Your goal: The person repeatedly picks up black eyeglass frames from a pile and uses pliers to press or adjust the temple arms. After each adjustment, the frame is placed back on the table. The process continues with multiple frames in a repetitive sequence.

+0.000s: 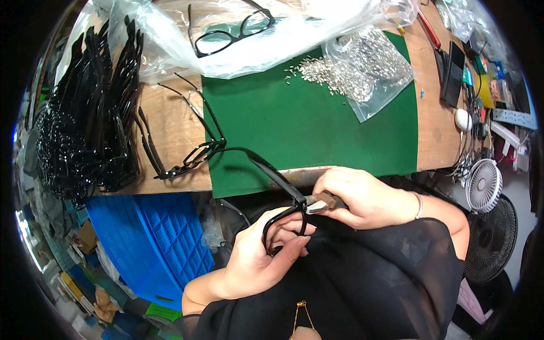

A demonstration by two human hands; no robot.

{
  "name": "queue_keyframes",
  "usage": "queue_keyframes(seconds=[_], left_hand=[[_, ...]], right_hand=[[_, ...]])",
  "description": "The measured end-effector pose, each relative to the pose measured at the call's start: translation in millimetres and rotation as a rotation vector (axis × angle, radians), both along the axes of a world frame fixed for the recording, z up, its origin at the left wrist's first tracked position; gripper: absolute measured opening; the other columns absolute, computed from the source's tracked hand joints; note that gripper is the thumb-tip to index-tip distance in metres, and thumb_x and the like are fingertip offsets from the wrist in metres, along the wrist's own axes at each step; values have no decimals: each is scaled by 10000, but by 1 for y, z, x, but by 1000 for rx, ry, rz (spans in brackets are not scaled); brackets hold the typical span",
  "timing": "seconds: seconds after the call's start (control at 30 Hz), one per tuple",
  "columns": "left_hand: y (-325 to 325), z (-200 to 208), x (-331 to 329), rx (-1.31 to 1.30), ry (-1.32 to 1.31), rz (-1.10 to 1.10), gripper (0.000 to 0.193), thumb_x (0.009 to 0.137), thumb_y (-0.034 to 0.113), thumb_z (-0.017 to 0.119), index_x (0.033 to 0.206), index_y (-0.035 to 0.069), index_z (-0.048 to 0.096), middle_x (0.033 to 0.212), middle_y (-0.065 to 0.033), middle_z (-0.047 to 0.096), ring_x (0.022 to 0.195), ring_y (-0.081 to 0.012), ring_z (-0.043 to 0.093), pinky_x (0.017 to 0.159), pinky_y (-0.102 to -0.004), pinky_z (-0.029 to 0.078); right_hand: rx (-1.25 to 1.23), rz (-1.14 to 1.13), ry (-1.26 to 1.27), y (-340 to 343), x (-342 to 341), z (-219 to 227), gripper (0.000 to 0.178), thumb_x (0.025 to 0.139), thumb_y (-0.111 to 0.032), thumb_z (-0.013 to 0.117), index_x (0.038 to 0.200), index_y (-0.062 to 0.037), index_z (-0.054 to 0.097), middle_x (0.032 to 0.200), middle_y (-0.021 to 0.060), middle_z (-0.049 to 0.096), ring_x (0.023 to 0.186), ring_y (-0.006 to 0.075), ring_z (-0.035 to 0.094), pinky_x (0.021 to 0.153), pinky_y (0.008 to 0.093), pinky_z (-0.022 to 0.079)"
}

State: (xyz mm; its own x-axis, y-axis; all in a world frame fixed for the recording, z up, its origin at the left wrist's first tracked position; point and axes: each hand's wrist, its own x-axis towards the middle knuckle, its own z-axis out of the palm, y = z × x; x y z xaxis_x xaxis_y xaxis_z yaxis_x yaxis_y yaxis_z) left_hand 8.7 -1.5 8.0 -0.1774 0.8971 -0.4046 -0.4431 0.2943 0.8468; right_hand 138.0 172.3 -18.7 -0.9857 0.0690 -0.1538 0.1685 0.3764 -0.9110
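Note:
My left hand (pixel 252 258) grips a black eyeglass frame (pixel 265 231) in front of my chest, fingers curled around and behind a rim. One temple arm of this frame reaches up and left over the mat's front edge. Closed around the handles of a pair of pliers (pixel 318 203), my right hand (pixel 362 198) sits just right of the frame. The metal jaws meet the frame's hinge corner; whether they pinch it I cannot tell. Small shiny metal pieces (pixel 326 73) lie heaped on the green mat (pixel 266 119), spilling from a clear plastic bag (pixel 379 62).
Many black eyeglass frames (pixel 93 124) are stacked at the left, with loose glasses (pixel 195 156) beside the mat. Another pair (pixel 226 41) rests on plastic sheeting (pixel 306 39) at the back. A blue crate (pixel 144 243) stands below the table's left side; a white fan (pixel 484 184) is at right.

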Motion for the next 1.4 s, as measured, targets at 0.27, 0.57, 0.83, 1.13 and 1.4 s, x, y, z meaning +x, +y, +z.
queue_keyframes(seconds=[0.27,0.57,0.83,1.13,1.4], left_hand=[[-4,0,8,4,493,-114,344,727,-103,581,1052,-47,486,862,-142,605,675,-195,616,596,-266,502],[7,-9,-8,142,809,-275,251,702,-64,621,937,-39,535,803,-152,575,647,-292,589,566,-304,481],[-6,-4,-40,-110,484,-176,285,802,-35,549,1076,-74,477,906,-106,610,684,-113,590,598,-223,485],[11,-27,-112,-17,1529,-346,335,781,99,581,1092,4,500,927,-145,535,846,-288,492,767,-361,405],[40,-48,-129,110,1519,-311,417,703,95,661,1064,14,469,972,-147,478,916,-319,450,811,-365,383]], right_hand=[[142,149,205,8,-9,-8,238,678,-116,637,849,-51,485,783,103,514,761,277,524,675,357,431],[379,26,297,0,-8,-24,278,593,-158,697,743,-63,483,698,67,516,666,234,539,625,332,431],[-33,139,-151,13,-10,-5,300,790,-280,618,881,-12,519,826,127,568,811,297,561,710,362,441],[52,-11,-145,13,-20,-15,294,787,-256,622,892,1,527,796,149,554,742,301,549,672,349,442],[24,-137,-164,21,-9,-8,283,799,-253,606,903,-2,530,815,159,561,770,306,560,683,351,445]])
